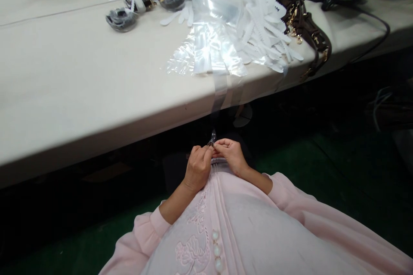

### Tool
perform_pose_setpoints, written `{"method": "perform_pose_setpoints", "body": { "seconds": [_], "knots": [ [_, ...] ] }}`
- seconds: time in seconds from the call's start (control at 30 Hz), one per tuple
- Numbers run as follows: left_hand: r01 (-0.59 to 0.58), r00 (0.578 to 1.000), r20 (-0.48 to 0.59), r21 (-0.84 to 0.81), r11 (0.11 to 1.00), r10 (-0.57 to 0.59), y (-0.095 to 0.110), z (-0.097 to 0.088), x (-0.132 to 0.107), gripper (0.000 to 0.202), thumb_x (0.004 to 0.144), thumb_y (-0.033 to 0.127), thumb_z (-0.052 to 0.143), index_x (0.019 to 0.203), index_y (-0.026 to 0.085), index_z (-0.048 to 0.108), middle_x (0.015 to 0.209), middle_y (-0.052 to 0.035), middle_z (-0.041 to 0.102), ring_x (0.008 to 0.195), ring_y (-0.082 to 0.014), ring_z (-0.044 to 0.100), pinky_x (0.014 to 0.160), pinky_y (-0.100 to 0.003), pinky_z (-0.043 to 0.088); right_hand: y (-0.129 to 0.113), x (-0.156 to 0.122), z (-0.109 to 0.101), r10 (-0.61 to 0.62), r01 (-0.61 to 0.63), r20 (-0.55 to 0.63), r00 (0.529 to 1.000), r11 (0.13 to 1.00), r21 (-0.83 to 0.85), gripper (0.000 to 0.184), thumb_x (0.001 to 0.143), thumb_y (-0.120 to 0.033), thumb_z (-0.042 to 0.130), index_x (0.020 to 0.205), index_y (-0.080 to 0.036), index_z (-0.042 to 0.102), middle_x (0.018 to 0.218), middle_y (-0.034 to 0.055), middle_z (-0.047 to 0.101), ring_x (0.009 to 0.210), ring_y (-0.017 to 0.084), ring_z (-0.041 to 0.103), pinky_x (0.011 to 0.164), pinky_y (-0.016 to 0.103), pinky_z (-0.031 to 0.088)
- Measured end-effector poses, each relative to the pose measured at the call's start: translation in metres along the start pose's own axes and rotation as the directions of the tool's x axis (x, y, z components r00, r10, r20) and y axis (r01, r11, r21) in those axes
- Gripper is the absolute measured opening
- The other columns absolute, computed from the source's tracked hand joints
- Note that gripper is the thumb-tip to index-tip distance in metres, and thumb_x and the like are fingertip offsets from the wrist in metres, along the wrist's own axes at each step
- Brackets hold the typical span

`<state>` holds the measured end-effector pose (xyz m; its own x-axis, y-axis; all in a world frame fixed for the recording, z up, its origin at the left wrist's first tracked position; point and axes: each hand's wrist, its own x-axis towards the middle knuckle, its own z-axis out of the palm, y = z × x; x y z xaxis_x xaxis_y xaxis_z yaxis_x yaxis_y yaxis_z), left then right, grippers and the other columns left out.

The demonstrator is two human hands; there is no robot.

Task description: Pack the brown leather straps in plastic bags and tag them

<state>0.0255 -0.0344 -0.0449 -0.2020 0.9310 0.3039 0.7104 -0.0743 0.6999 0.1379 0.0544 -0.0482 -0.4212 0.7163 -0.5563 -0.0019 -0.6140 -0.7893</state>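
Close to my body, below the table edge, both hands meet at a small dark piece in shiny clear plastic [212,136]. My left hand [198,166] is closed round its lower part, with the thumb on top. From the other side my right hand [231,155] pinches at the same spot, thumb and fingertips together. Most of the piece is hidden by the fingers, so its exact kind does not show. Nearest to the hands on the table are flat clear plastic bags [206,51], some hanging over the edge.
White toothed plastic strips [264,30] lie piled beside the bags on the pale-covered table [80,77]. Brown straps with gold fittings [314,36] drape over its edge at right. Several plastic-wrapped dark coils [121,19] sit further back. A black cable [383,21] loops at far right.
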Motion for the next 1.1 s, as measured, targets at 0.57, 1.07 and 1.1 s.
{"method": "perform_pose_setpoints", "body": {
  "seconds": [0.57,1.07,1.1],
  "knots": [
    [0.029,1.0,-0.001,-0.113,0.993,-0.03,-0.002,0.001,-0.01,0.021,0.096,0.024,0.05,0.103,0.022,0.07,0.102,-0.0131,0.07,0.09,-0.0257,0.063,0.087,-0.046,0.044,0.006,0.001,-0.007,0.075,-0.076,0.049,0.996,0.997,0.024,0.026,0.062,-0.033,0.08,0.072,-0.014,0.066,0.067,0.0036,0.07,0.06,0.015,0.068,0.058,0.023,0.061],
    [-0.052,0.996,0.071,-0.031,0.998,0.054,-0.001,0.003,-0.01,0.024,0.097,0.018,0.044,0.102,0.02,0.068,0.092,-0.0142,0.069,0.085,-0.0264,0.062,0.084,-0.048,0.044,0.012,0.008,-0.013,-0.004,0.02,0.072,0.997,0.973,-0.23,0.009,0.063,-0.022,0.066,0.063,-0.016,0.06,0.051,-0.0009,0.063,0.044,0.011,0.059,0.041,0.017,0.048],
    [-0.053,0.996,0.064,-0.035,0.998,0.055,-0.002,0.003,-0.011,0.023,0.097,0.017,0.045,0.102,0.019,0.068,0.092,-0.0143,0.069,0.086,-0.0264,0.063,0.084,-0.048,0.044,0.013,0.009,-0.014,-0.009,0.027,0.079,0.997,0.972,-0.235,0.009,0.064,-0.023,0.065,0.063,-0.016,0.06,0.051,-0.0014,0.062,0.042,0.011,0.057,0.039,0.016,0.046]
  ]
}}
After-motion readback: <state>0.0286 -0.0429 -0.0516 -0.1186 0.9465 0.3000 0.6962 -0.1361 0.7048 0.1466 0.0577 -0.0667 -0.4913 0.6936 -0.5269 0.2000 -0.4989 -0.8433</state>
